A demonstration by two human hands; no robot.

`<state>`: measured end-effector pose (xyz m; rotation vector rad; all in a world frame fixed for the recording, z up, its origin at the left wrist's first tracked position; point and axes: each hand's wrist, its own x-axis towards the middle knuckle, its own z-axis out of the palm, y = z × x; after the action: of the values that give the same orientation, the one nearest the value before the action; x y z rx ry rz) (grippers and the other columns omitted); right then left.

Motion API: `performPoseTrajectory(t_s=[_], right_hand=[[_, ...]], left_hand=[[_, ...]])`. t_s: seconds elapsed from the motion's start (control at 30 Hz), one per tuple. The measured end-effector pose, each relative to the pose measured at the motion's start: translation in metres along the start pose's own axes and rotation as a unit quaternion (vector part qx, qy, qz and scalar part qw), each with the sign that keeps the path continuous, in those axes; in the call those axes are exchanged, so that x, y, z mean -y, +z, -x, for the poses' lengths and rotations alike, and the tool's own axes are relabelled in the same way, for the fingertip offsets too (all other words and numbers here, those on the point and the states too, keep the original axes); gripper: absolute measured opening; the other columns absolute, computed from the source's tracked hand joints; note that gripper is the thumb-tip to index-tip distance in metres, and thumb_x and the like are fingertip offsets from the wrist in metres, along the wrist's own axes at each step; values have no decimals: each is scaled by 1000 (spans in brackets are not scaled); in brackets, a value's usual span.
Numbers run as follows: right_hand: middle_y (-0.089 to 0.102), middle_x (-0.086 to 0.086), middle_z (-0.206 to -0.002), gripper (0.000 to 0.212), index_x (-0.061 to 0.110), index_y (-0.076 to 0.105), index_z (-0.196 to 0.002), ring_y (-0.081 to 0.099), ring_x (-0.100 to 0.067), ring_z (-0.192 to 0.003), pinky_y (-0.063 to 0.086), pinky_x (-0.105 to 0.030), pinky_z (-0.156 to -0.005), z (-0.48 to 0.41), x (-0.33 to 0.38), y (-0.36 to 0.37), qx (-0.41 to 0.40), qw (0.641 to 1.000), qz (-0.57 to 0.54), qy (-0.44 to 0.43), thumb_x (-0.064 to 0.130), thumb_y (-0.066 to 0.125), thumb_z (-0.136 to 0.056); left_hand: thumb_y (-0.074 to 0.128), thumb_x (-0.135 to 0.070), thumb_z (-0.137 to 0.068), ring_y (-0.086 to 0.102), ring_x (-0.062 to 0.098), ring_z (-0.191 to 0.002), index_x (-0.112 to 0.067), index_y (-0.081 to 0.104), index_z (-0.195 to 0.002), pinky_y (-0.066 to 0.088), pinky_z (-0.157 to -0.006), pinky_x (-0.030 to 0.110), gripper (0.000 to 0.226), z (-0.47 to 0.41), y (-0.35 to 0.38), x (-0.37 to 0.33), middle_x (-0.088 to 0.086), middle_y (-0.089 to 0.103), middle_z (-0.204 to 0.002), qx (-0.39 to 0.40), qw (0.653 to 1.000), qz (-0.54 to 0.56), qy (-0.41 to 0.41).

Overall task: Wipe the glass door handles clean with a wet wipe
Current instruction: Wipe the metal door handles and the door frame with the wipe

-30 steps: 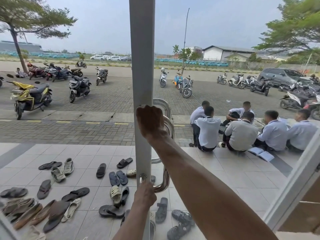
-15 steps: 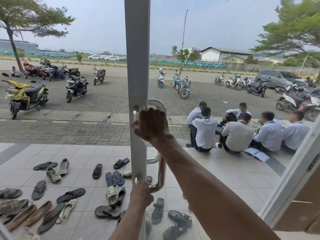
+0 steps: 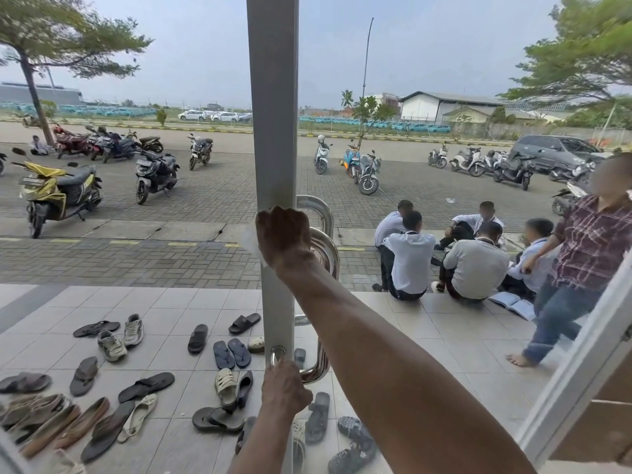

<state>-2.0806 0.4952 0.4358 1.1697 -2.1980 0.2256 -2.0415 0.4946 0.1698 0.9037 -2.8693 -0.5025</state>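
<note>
head view, right hand (image 3: 283,236) grips wipe (image 3: 251,243), left hand (image 3: 285,390) grips handle (image 3: 326,250)

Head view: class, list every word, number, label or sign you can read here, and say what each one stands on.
No text in this view can be read.
Licence plate on the yellow scooter: blurred, unreadable.
Pages of the open book on the tiles: print too small to read.
</note>
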Motion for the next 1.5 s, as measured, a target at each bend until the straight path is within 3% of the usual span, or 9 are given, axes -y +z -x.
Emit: performPoseTrajectory(t_s=[0.23, 0.47, 0.6, 0.77, 0.83, 0.93, 1.03, 1.27, 1.5], right_hand=[[70, -7, -99, 23, 10, 65, -104, 68, -23, -90, 48, -38, -90, 11, -2, 5, -4, 1000, 26, 8, 2, 48, -91], [69, -5, -81, 18, 13, 67, -99, 66, -22, -82, 9, -51, -117, 27, -12, -1, -8, 1000, 17, 18, 18, 54, -89], [68, -3, -73, 35, 15, 66, -75, 65, -20, -70, 15, -48, -115, 25, -6, -1, -41, 998, -15, 35, 37, 47, -94], [73, -5, -77, 21, 11, 70, -76, 70, -21, -72, 27, -43, -113, 12, -5, 2, -26, 998, -21, 47, 21, 57, -90], [73, -7, -84, 12, 10, 70, -90, 71, -23, -78, 36, -42, -108, 7, -1, 6, -5, 999, -34, 41, 18, 62, -84], [72, -10, -98, 59, 3, 44, -135, 70, -26, -85, 43, -39, -102, 6, 2, 13, -3, 999, -30, 38, 18, 66, -82], [71, -8, -99, 71, 2, 31, -142, 69, -25, -84, 44, -36, -97, 10, -5, 17, -16, 1000, -1, 15, 19, 66, -83], [72, -13, -79, 7, 6, 69, -87, 70, -28, -74, 49, -46, -92, 20, 0, -9, -24, 999, -36, 17, 10, 67, -82], [44, 5, -49, 39, 18, 40, -52, 48, -13, -49, 3, -51, -119, 10, 2, -7, -22, 999, -16, 24, 9, 54, -87]], left_hand=[[61, -22, -79, 58, 22, -109, -16, 62, -108, 42, -103, 31, 29, 2, 1, 3, 0, 63, -114, -7, 1000, -8, 5], [58, -18, -78, 54, 23, -113, -15, 61, -103, 36, -111, 33, 26, 3, -4, -3, 3, 61, -116, 12, 999, -29, -12], [58, -18, -78, 54, 24, -114, -14, 60, -105, 37, -106, 31, 28, 4, -4, -3, 5, 61, -117, 17, 1000, -20, -16], [61, -25, -80, 54, 24, -118, -12, 60, -112, 33, -113, 32, 34, 4, -4, 0, 4, 60, -122, 16, 1000, -19, -1], [60, -26, -81, 53, 24, -120, -12, 59, -115, 33, -113, 33, 37, 3, -3, 1, 3, 58, -125, 13, 1000, -25, 4], [60, -28, -82, 51, 24, -122, -13, 58, -119, 32, -114, 34, 40, 3, -3, 2, 2, 55, -128, 15, 999, -29, 12], [60, -29, -82, 51, 25, -122, -12, 56, -120, 33, -112, 35, 42, 3, -5, 4, 4, 56, -128, 21, 999, -36, 11], [61, -24, -82, 52, 24, -122, -13, 55, -121, 29, -117, 37, 41, 5, -6, 4, 2, 58, -125, 24, 999, -34, 18], [55, -24, -90, 54, 19, -122, -17, 57, -122, 12, -122, 47, 33, 8, -15, 5, 0, 58, -127, 2, 1000, -3, 24]])
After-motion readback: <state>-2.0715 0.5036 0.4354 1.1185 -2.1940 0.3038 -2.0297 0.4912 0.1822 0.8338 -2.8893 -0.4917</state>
